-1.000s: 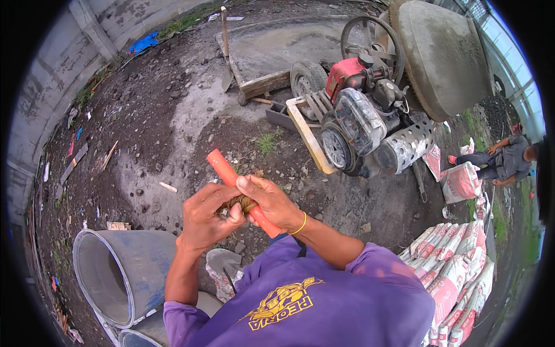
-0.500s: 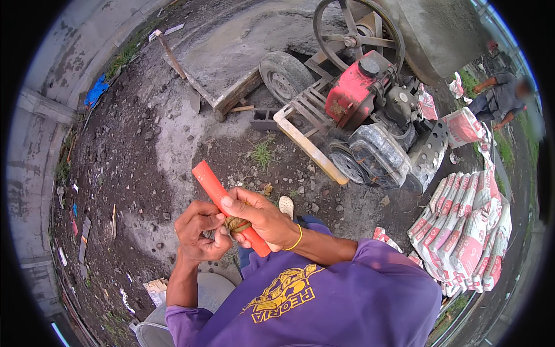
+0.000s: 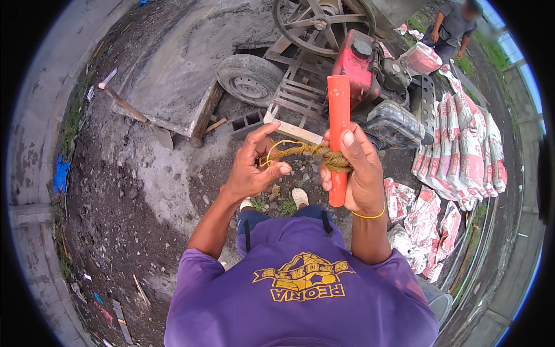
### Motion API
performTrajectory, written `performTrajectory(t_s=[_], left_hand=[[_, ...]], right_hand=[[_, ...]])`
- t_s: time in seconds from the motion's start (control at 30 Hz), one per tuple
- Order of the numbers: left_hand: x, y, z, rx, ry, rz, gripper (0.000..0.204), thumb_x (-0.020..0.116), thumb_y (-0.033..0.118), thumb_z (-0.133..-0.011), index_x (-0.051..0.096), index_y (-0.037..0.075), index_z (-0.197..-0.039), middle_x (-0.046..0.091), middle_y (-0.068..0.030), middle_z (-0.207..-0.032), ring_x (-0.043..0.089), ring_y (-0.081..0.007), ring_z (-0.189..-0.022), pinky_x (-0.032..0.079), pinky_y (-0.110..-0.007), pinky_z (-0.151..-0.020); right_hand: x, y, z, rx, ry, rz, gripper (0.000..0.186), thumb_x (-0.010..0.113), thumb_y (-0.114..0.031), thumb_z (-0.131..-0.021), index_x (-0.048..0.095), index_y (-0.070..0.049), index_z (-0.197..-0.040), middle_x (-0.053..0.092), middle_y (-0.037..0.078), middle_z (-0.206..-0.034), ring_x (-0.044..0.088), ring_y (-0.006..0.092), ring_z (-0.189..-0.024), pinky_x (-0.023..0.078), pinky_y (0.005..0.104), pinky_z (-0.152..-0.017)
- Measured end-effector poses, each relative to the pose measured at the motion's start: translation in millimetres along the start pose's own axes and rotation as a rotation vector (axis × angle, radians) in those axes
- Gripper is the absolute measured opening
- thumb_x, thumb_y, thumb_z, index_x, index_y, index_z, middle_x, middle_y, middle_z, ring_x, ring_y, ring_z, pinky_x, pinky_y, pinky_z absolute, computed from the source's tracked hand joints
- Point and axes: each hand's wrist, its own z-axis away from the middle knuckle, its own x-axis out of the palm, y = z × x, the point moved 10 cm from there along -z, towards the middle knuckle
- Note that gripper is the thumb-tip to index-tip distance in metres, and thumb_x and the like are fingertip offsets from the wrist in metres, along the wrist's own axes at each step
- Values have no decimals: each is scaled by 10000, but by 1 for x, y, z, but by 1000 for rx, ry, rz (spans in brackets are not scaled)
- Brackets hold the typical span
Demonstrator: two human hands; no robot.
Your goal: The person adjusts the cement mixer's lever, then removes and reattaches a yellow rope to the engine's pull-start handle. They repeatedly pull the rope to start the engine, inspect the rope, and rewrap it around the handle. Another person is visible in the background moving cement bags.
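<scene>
My right hand [image 3: 363, 168] is closed around an orange-red plastic pipe [image 3: 339, 104], held nearly upright in front of me. A twisted yellow-brown cord [image 3: 300, 149] is wound in several turns around the pipe, under the right fingers. From these turns the cord stretches left to my left hand [image 3: 250, 163], with a thin loose loop at its end. That end runs in among the curled left fingers, while the thumb and index finger stand apart. The exact hold of the left fingers on the cord is partly hidden.
Ahead stands a machine with a red engine [image 3: 358, 63], a large spoked wheel [image 3: 319, 24] and a tyre [image 3: 250, 80]. A shovel [image 3: 130, 110] lies left of it. White-and-red sacks [image 3: 462, 150] are stacked at right, with torn sacks [image 3: 425, 222] nearer. Another person [image 3: 454, 29] stands at the far right.
The pipe has swung from slanted to nearly upright and moved right and up with my right hand. My left hand has drawn away leftward, with cord now stretched between the hands. My view has shifted right.
</scene>
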Motion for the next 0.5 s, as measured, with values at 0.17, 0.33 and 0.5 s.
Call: performTrajectory(t_s=[0.17,0.33,0.5], left_hand=[[-71,-77,-4,-353,-393,-188,345,819,346,-885,712,29,-971,440,40,-644,393,-71,-617,337,-297,-551],[-217,-137,-4,-405,-377,-641,604,744,485,-927,526,-4,-646,383,-22,-587,354,-106,-589,309,-356,-515],[-375,-145,7,-339,-109,-1127,626,648,559,-963,572,1,-690,502,-152,-564,447,-294,-516,390,-455,-538]], right_hand=[[-19,-94,36,-353,255,171,426,581,-390,-1054,597,26,-1143,600,65,-835,526,104,-554,439,217,-455],[-164,-276,216,-649,744,428,317,597,-292,-1056,595,16,-1133,583,59,-802,523,79,-596,452,192,-468],[-320,-309,469,-600,1290,392,317,634,-321,-1034,605,-12,-1093,584,21,-759,539,69,-585,485,182,-481]])
